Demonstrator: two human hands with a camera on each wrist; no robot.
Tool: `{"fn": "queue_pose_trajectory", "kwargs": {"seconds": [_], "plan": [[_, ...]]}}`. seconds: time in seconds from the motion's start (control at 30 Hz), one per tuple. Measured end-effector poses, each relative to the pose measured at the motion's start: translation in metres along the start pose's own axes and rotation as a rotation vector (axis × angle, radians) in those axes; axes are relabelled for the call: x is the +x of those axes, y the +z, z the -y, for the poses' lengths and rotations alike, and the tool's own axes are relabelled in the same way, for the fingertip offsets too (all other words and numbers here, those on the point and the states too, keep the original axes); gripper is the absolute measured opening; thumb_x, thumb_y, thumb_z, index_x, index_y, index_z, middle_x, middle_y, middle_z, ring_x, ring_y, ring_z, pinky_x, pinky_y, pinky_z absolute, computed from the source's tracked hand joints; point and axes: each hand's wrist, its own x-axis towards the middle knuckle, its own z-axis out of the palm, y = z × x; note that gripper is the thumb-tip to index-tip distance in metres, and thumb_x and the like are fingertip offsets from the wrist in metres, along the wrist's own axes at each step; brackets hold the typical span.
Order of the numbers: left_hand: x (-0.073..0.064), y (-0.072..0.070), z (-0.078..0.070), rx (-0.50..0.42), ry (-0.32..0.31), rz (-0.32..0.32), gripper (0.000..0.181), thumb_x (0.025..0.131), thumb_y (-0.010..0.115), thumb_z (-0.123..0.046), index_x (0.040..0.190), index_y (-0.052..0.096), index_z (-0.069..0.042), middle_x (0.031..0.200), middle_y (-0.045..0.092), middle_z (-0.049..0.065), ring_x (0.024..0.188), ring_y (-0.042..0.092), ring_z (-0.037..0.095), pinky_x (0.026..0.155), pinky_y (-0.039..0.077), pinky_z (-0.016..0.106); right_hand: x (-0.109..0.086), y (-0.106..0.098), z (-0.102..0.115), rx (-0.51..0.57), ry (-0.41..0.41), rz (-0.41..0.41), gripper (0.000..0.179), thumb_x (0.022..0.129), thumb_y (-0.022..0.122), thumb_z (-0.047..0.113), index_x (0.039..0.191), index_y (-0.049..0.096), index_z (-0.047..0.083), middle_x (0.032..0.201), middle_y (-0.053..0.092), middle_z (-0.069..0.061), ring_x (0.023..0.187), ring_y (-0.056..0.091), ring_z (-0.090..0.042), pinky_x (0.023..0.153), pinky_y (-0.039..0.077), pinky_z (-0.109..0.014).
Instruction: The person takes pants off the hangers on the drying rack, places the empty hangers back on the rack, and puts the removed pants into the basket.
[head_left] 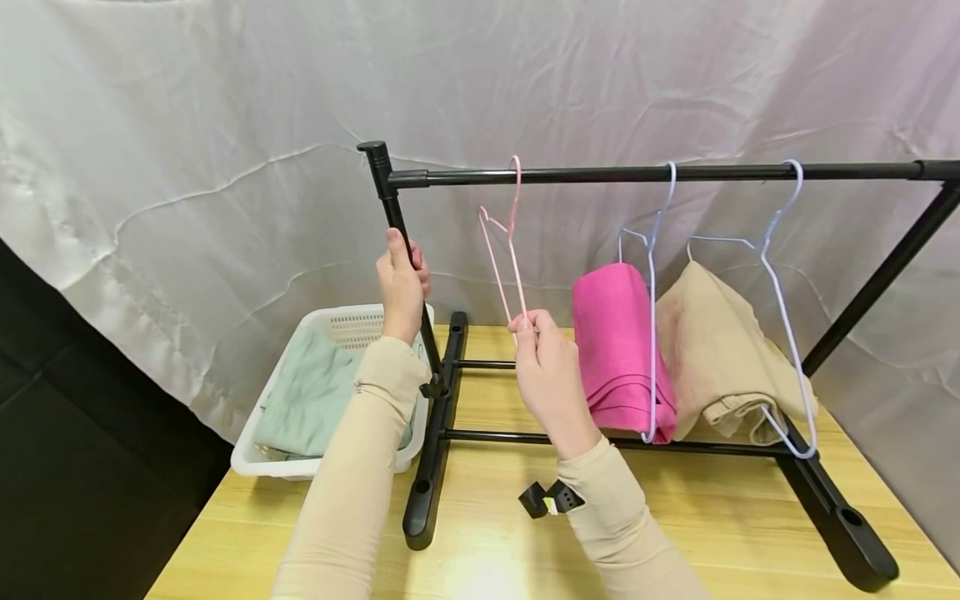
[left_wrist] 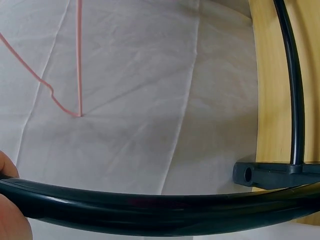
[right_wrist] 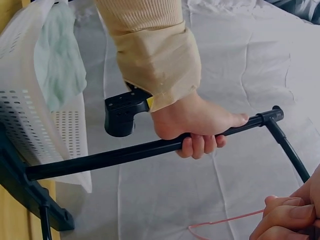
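My left hand (head_left: 403, 283) grips the upright post (head_left: 395, 215) of a black clothes rack; the right wrist view shows its fingers (right_wrist: 199, 145) wrapped round the tube. My right hand (head_left: 546, 367) pinches the lower part of a pink hanger (head_left: 517, 250) between thumb and fingers. The hanger's hook sits over the top rail (head_left: 465, 177), and nothing hangs on it. To the right, a blue hanger (head_left: 652, 333) carries a folded magenta cloth (head_left: 611, 333). Farther along, a second blue hanger (head_left: 783, 308) bears a beige garment (head_left: 720, 350).
A white plastic basket (head_left: 251, 433) with pale green cloth (head_left: 307, 400) inside stands left of the rack's foot (head_left: 423, 500). The rack rests on a wooden table (head_left: 495, 533). Grey curtain (head_left: 225, 100) hangs behind, and black fabric (head_left: 90, 442) lies at far left.
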Motion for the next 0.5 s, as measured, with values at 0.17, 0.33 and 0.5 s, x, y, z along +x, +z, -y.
{"fn": "queue_pose_trajectory", "kwargs": {"seconds": [0.17,0.33,0.5], "plan": [[-0.0006,0.0012,-0.0009,-0.001,0.000,-0.001,0.059,0.114,0.028,-0.061,0.077,0.044,-0.019,0.056,0.036,-0.009,0.044,0.029,0.005,0.042,0.022,0.021,-0.0014,0.0016,-0.0021,0.007,0.006,0.011,0.026,0.114,0.045,0.019,0.115,0.067,0.007,0.069,0.047,-0.001,0.059,0.042,-0.017,0.057,0.038,-0.032],[-0.0018,0.0012,-0.0020,0.003,-0.003,-0.003,0.059,0.114,0.027,-0.060,0.077,0.044,-0.018,0.056,0.036,-0.009,0.044,0.029,0.005,0.042,0.023,0.021,-0.0023,0.0035,-0.0047,0.016,0.009,0.019,0.026,0.114,0.045,0.018,0.114,0.067,0.006,0.069,0.046,0.000,0.057,0.041,-0.016,0.054,0.037,-0.030],[-0.0023,0.0006,-0.0017,0.011,-0.004,-0.003,0.059,0.114,0.027,-0.060,0.076,0.044,-0.018,0.056,0.036,-0.009,0.045,0.029,0.005,0.042,0.023,0.022,-0.0045,0.0046,-0.0056,0.013,0.010,0.024,0.025,0.114,0.045,0.019,0.115,0.067,0.007,0.068,0.043,0.001,0.057,0.041,-0.015,0.053,0.036,-0.029]]}}
